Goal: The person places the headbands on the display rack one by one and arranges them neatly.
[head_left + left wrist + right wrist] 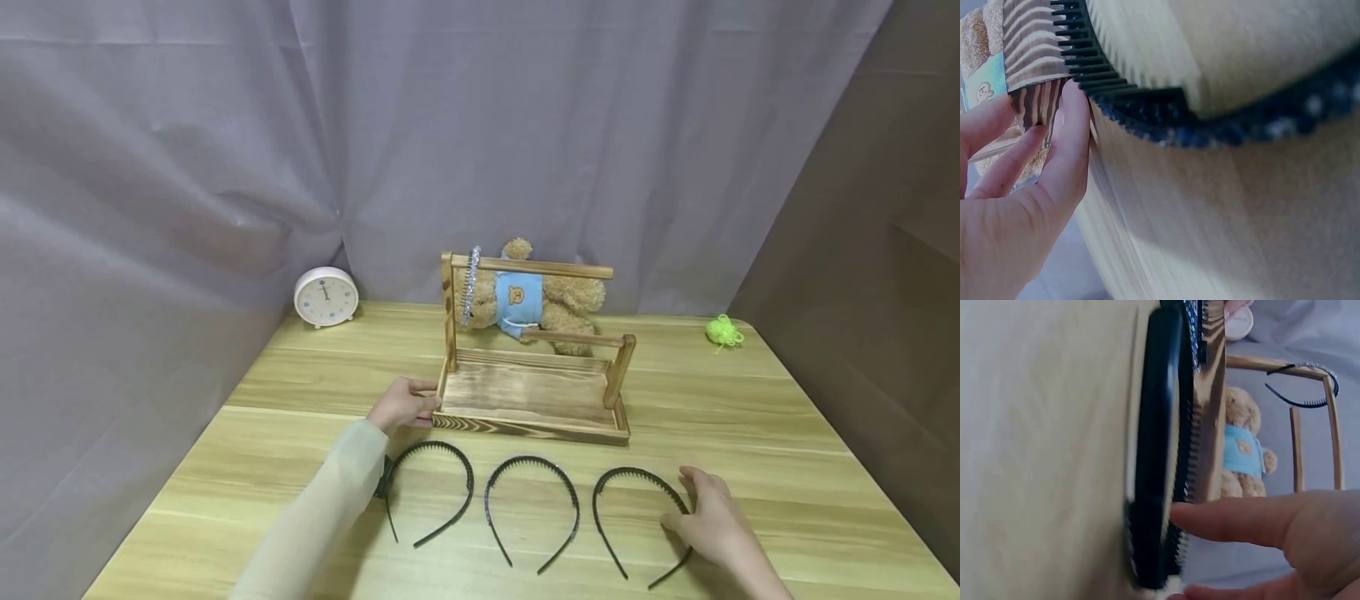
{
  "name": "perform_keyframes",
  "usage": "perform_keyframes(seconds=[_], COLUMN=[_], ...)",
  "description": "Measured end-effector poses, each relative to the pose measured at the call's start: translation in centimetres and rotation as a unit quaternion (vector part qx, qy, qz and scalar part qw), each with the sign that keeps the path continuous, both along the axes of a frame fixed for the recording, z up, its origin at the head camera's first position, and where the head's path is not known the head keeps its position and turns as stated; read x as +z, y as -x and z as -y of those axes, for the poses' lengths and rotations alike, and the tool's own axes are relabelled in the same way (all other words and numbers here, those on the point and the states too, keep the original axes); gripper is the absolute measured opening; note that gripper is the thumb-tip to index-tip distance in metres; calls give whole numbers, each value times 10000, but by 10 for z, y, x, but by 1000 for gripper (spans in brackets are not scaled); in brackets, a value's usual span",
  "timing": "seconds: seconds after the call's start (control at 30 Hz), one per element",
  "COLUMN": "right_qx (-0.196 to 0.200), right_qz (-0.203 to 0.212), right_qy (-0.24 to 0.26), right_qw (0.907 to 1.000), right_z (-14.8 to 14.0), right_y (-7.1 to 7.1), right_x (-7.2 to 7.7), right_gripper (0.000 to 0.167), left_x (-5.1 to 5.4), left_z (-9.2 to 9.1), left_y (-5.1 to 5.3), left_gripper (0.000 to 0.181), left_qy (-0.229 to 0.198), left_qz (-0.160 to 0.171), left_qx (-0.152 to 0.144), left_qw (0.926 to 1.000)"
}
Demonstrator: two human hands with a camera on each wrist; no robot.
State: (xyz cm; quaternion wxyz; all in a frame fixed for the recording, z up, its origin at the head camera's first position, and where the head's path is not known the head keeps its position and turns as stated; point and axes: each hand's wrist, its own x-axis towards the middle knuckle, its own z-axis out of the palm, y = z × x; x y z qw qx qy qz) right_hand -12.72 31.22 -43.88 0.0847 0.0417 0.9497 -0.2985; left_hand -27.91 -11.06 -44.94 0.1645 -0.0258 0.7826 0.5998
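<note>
"Headband (pixel 633 472), black and toothed, at the right end of a row of three at the front of the wooden table (pixel 810 467). What is the right hand (pixel 716 517) doing there?"

"Its thumb and a finger straddle the band's right arm, tips apart. I can't tell whether either tip presses on it; the close view is blurred."

"And the other two?"

"The middle headband (pixel 532 460) and the left headband (pixel 432 444) lie with their open ends toward the person. The left one is just beside the left wrist."

"What does the left hand (pixel 403 405) hold?"

"The front left corner of the wooden stand (pixel 528 430), thumb and fingers clamped on its tray."

"Anything on the stand?"

"A glittery headband (pixel 471 287) hangs from the upper rail, next to the tall left post."

"And past that?"

"A teddy bear (pixel 519 298) in a blue shirt lies with its head to the left, partly hidden by the stand. Green yarn (pixel 723 332) sits far right, a white clock (pixel 326 297) far left, a grey curtain (pixel 540 125) behind all."
</note>
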Motion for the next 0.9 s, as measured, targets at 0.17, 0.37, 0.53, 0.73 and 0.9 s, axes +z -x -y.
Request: perform_keyframes(seconds=[0.17, 0.37, 0.53, 0.73, 0.9], right_qx=[137, 231, 206, 290, 1039], right_qz=[140, 201, 505, 1071, 1564], right_qy=[-572, -573, 469, 1864, 3062], right_qw=[9982, 9979, 9974, 9762, 9333], right_z=[-7, -10, -19, -34, -50], right_y=[-4, -3, 0, 5, 6], right_x=[1, -2, -3, -2, -3], right_gripper=[81, 65, 55, 40, 33], left_x=[-1, 0, -1, -2, -2], left_z=[-1, -1, -1, -1, -1], left_y=[2, 3, 3, 1, 1], left_gripper=[47, 47, 47, 46, 45], left_qy=[-7, 9, 13, -72, -143], left_qz=[-2, 3, 2, -33, -37], left_qx=[-30, -56, -99, -39, -17], left_qw=[10000, 10000, 9999, 10000, 9999])
